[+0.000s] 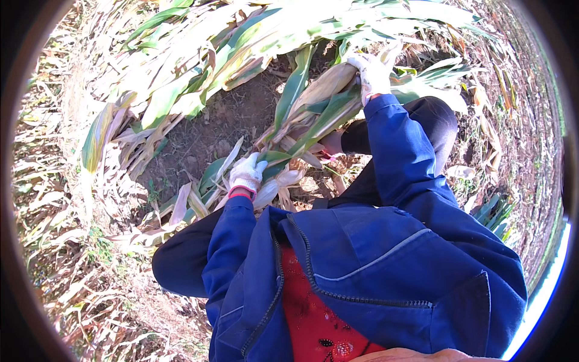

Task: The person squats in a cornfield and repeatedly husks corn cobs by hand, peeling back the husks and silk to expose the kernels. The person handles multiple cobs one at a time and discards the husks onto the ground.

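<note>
My left hand [248,173], in a white knit glove with a red cuff, is closed around the lower part of a cut corn stalk [267,141]. The stalk slants up to the right before my bent legs, with long green leaves [296,90] along it. Near its far end is an ear of corn in a pale, dry husk [329,84]. My right hand [373,74], gloved too and dirt-stained, grips the tip of that husk; its fingers are partly lost in glare. Dry husks [289,176] lie beside my left hand.
A thick row of cut corn stalks and leaves [244,45] curves across the ground ahead, bleached by sunlight. Bare brown soil [226,120] shows between it and me. Dry leaf litter [59,226] covers the left side, and stubble [524,113] the right.
</note>
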{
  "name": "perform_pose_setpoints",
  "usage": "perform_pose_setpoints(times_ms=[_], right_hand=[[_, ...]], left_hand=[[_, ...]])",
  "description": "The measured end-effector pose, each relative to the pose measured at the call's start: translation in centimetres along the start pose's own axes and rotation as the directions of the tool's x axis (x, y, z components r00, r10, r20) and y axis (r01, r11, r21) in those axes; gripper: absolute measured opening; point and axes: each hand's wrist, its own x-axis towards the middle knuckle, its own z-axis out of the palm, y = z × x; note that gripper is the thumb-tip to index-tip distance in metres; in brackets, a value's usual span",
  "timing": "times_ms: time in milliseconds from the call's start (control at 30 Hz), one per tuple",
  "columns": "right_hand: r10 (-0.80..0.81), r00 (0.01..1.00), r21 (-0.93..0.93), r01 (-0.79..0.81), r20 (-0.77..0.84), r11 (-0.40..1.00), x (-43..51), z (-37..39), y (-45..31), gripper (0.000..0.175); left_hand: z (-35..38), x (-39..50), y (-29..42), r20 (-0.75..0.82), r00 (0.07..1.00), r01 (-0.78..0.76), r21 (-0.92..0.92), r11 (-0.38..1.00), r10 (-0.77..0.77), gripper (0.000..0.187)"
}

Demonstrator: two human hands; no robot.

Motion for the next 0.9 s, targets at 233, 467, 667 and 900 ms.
perform_pose_setpoints(times_ms=[233, 467, 667, 900], right_hand=[[-0.393, 0.832, -0.216, 0.499, 0.392, 0.84, -13.0, 1.7, -18.3, 0.019], [-0.545, 0.47, -0.17, 0.843, 0.694, 0.51, -16.3, 12.0, -18.9, 0.021], [-0.421, 0.503, -0.178, 0.774, 0.755, 0.608, -15.5, 16.1, -16.4, 0.023], [-0.147, 0.696, -0.184, 0.377, 0.703, 0.908, -6.9, 10.4, -14.9, 0.046]], left_hand=[[-0.7, -1.7, 1.7, 0.013, 1.0, -0.025, 0.084, 0.996, 0.024, 0.05], [-0.5, -2.0, 2.4, -0.024, 1.0, -0.006, 0.144, 0.99, 0.009, 0.046], [-0.6, -2.9, 3.8, -0.026, 0.998, 0.067, 0.193, 0.979, -0.063, 0.049], [-1.7, 0.6, 3.2, -0.37, 0.923, -0.048, -0.392, 0.919, -0.109, 0.041]])
